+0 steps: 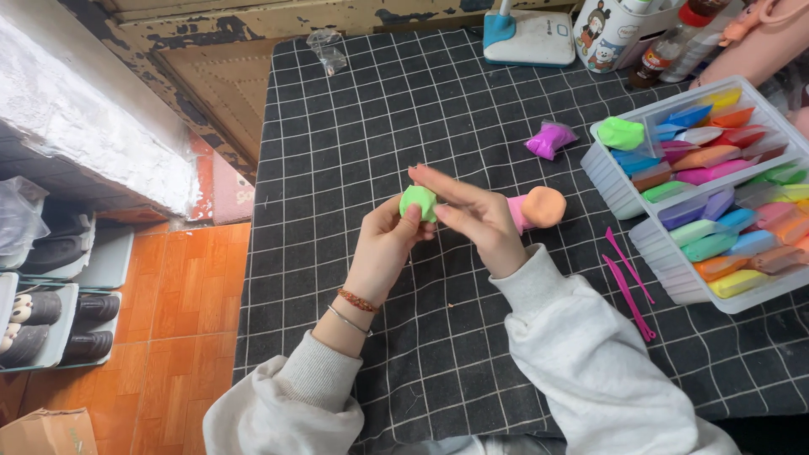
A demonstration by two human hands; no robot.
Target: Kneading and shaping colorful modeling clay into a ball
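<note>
Green clay lump (418, 201) above black grid-checked tablecloth (371, 118); orange tile floor (181, 295) beside.

We see a purple clay packet (549, 139) on the checked cloth | a white tray (674, 274) of many-coloured clay packets at right | a labelled bottle (661, 52) at top | a cardboard box (46, 432) bottom left.
</note>
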